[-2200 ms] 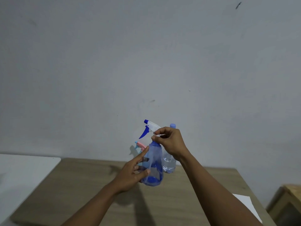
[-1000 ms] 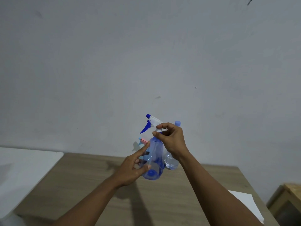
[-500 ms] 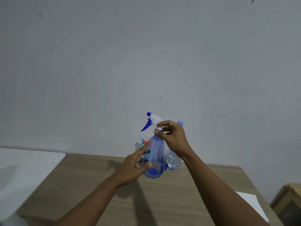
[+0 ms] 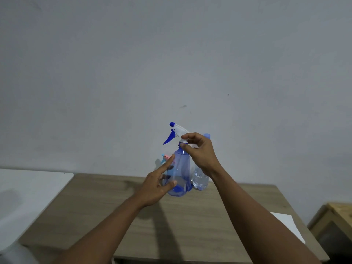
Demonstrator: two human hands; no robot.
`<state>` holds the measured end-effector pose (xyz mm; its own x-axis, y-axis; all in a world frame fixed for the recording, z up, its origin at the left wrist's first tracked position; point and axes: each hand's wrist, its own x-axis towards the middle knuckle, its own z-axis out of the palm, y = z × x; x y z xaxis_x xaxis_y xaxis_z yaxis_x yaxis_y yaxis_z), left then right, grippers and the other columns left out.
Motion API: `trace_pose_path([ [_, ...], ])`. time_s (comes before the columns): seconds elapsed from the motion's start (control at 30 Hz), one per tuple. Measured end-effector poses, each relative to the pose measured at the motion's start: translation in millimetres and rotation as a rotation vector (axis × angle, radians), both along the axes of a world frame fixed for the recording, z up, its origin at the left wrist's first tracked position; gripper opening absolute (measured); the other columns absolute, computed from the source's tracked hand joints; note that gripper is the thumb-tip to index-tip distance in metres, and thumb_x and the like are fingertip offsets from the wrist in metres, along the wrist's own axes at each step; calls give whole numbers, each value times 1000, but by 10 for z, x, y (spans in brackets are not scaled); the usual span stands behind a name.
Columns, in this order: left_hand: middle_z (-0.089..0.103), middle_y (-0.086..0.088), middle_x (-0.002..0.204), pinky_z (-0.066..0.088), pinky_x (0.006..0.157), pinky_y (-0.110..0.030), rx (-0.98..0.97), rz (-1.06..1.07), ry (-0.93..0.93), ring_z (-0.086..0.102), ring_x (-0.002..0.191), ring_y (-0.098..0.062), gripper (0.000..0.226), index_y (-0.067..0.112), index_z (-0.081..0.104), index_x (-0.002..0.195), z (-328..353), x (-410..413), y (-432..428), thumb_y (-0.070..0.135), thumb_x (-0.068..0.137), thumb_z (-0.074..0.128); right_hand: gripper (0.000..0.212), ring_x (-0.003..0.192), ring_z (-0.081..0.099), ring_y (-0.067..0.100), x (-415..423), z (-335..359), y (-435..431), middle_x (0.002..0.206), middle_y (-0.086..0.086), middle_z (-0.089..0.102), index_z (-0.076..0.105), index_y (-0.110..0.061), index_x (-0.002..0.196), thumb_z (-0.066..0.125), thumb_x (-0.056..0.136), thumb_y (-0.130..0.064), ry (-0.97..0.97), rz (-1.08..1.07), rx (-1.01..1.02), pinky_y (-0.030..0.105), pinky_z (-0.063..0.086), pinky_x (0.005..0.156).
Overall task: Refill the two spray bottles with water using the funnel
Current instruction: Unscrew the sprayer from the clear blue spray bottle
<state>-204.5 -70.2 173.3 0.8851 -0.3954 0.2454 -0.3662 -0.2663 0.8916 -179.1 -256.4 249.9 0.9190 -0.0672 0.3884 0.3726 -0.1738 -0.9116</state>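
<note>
We see only the nozzle of a second spray bottle [image 4: 166, 156] behind the blue spray bottle [image 4: 180, 174]; the water bottle [image 4: 200, 179] sits half-hidden behind our right hand [image 4: 202, 153].

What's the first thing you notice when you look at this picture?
A see-through blue spray bottle held up in the middle, over a wooden table. The left hand grips its body, while the right hand pinches the collar under the white and blue trigger head. Just behind stand a clear water bottle and a second sprayer with a pink top, mostly hidden.
</note>
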Motion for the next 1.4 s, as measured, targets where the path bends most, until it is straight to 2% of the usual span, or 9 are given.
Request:
trace_pose_path([
  [0.1,48,14,141,54,90,-19,3,13,-18,59,120,-16,75,61,23,139,-1,1,-13,25,92,69,21,88,64,7,-3,31,22,103,-9,71,72,-15,104,78,84,-10,-26,-27,-22,18,54,75],
  [0.23,48,11,144,56,95,-29,14,32,-40,59,121,-16,78,55,23,147,-29,-1,-18,26,92,70,26,99,67,15,-12,48,48,105,-4,72,71,-16,103,67,86,3,-22,2,5,23,58,81],
  [0.37,48,11,142,56,95,-31,9,34,-52,59,120,-16,76,60,22,142,-16,-5,-14,28,92,69,21,92,62,7,5,41,77,107,-4,70,71,-13,107,75,87,-10,-44,-47,-24,16,54,76],
  [0.47,48,8,143,57,94,-32,12,41,-55,59,120,-19,77,63,21,140,-21,-3,2,27,92,69,24,103,67,16,28,38,92,113,3,70,70,-17,107,63,92,0,0,-8,34,28,59,86],
  [0.63,45,6,148,55,96,-29,22,44,-45,58,123,-20,78,50,20,149,-69,5,24,27,92,68,22,101,65,15,38,22,109,112,1,70,70,-15,112,70,90,-9,-25,-39,-48,20,58,79],
  [0.83,44,7,147,56,96,-33,14,31,-18,56,125,-16,79,56,20,148,-227,11,66,29,92,69,26,101,70,15,57,24,93,117,6,70,68,-13,116,61,94,-1,2,-15,7,19,57,73],
  [1.0,46,9,147,52,98,-26,24,20,-4,55,125,-6,80,54,22,148,-425,-5,93,19,93,69,23,92,70,18,157,170,-32,111,7,73,69,-18,107,68,90,-3,-144,-141,77,19,52,75],
  [1.13,49,11,145,52,101,-43,74,41,21,58,123,-12,81,54,22,149,-710,3,162,17,92,66,22,90,70,16,233,294,-328,106,8,71,66,-18,106,63,90,-4,-200,-310,150,23,54,69],
  [1.4,40,13,151,42,111,-37,103,178,54,45,133,-1,79,46,20,149,-1382,29,240,19,92,68,19,83,66,25,306,-790,-870,98,6,67,64,-15,99,61,88,0,168,-298,-46,19,52,67],
])
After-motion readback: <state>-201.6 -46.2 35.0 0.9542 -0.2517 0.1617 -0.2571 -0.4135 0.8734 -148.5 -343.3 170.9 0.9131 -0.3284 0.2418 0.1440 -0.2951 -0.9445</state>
